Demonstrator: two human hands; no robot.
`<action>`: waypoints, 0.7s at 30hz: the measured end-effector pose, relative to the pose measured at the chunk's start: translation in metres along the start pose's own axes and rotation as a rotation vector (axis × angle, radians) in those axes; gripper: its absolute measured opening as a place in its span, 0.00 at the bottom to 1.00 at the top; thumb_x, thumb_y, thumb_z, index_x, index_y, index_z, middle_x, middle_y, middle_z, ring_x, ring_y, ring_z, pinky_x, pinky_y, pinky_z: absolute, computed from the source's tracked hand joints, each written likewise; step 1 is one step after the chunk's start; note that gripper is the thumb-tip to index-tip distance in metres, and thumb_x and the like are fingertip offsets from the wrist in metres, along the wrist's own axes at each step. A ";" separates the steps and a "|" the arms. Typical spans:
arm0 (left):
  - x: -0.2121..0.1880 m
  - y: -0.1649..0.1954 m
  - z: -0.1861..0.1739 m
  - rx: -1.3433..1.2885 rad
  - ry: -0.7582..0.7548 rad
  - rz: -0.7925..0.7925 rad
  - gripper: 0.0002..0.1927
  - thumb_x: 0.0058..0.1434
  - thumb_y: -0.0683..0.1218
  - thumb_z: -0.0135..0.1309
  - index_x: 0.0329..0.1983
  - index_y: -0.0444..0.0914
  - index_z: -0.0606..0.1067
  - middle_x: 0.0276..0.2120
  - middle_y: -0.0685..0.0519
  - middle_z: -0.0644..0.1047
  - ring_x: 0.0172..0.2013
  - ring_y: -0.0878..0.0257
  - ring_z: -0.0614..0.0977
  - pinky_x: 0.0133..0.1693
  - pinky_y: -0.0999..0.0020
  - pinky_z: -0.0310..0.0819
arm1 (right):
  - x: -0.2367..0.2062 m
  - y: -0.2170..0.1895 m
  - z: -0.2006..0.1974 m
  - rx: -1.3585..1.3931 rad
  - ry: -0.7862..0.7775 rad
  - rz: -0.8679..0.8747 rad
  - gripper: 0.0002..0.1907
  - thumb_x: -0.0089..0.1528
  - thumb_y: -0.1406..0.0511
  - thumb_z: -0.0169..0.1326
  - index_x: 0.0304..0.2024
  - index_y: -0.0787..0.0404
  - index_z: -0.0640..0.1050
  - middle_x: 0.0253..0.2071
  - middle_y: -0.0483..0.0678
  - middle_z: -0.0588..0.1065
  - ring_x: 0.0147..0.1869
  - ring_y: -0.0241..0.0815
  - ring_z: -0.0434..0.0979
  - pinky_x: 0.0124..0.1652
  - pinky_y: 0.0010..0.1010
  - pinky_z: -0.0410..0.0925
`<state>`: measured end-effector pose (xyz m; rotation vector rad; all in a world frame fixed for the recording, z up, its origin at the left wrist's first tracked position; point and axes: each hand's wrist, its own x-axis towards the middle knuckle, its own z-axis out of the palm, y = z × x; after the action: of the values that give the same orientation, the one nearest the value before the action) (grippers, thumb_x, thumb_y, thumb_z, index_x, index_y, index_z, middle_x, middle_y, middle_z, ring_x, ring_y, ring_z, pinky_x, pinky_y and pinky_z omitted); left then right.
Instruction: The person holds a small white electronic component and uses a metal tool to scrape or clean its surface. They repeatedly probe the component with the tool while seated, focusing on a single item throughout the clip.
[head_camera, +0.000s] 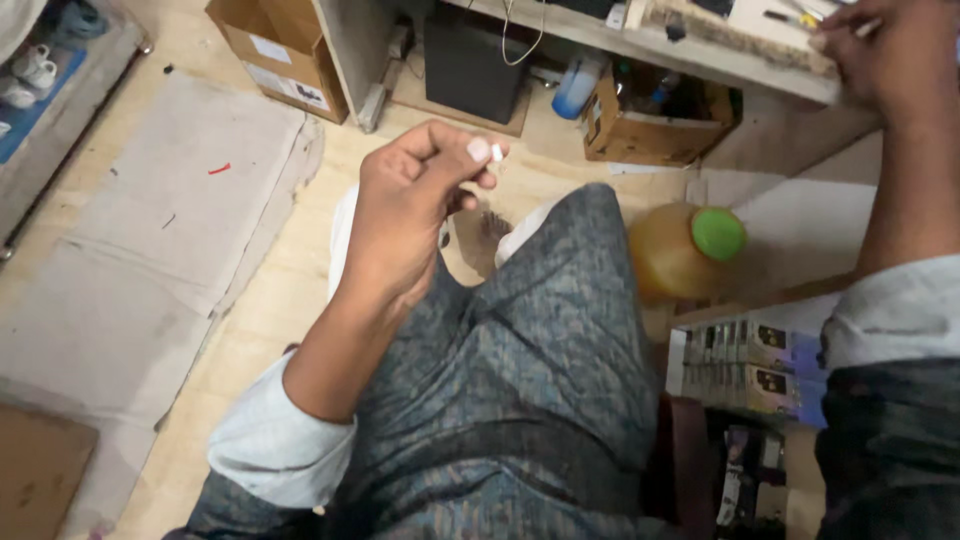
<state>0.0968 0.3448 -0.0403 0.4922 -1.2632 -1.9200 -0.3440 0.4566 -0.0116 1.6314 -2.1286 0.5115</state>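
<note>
Grey patterned lap (540, 380): fills the near view, cut off at the bottom edge.
Box of small packets (750, 365): near right, half hidden by the right sleeve; contents too blurred to tell apart.
Left hand (415, 205): raised above the knee, wrist bent, fingers curled in, thumb and forefinger pinched on a small white piece (496, 152) too tiny to identify.
Amber plastic jug with green cap (685, 250): stands on the floor just beside the knee, liquid inside.
Open cardboard box (650, 125): under the wooden shelf (720, 55), holding bottles in shadow.
Right hand (885, 50): far right, resting on the shelf edge, partly cut off; its grip cannot be told.
</note>
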 end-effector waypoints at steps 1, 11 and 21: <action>0.008 0.002 -0.002 -0.009 -0.004 0.001 0.07 0.66 0.44 0.58 0.37 0.35 0.79 0.37 0.54 0.82 0.35 0.71 0.79 0.37 0.77 0.70 | 0.003 0.006 0.000 0.016 -0.030 0.019 0.07 0.66 0.67 0.64 0.45 0.64 0.84 0.38 0.56 0.80 0.39 0.47 0.81 0.40 0.38 0.73; 0.071 0.006 -0.035 -0.162 0.053 -0.109 0.06 0.66 0.43 0.57 0.38 0.34 0.78 0.39 0.50 0.83 0.35 0.70 0.79 0.37 0.76 0.71 | 0.037 0.056 0.045 0.433 0.137 0.133 0.04 0.69 0.70 0.58 0.45 0.66 0.77 0.39 0.54 0.75 0.40 0.42 0.75 0.43 0.34 0.69; 0.115 -0.003 -0.069 -0.492 0.046 -0.292 0.05 0.67 0.39 0.55 0.40 0.31 0.77 0.40 0.46 0.82 0.38 0.65 0.80 0.43 0.71 0.76 | -0.148 -0.233 0.147 0.724 0.171 0.794 0.08 0.65 0.74 0.58 0.47 0.67 0.78 0.35 0.51 0.76 0.29 0.36 0.73 0.31 0.30 0.68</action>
<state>0.0697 0.2157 -0.0620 0.4744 -0.6737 -2.3515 -0.0984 0.4432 -0.2047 0.8592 -2.5502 1.7491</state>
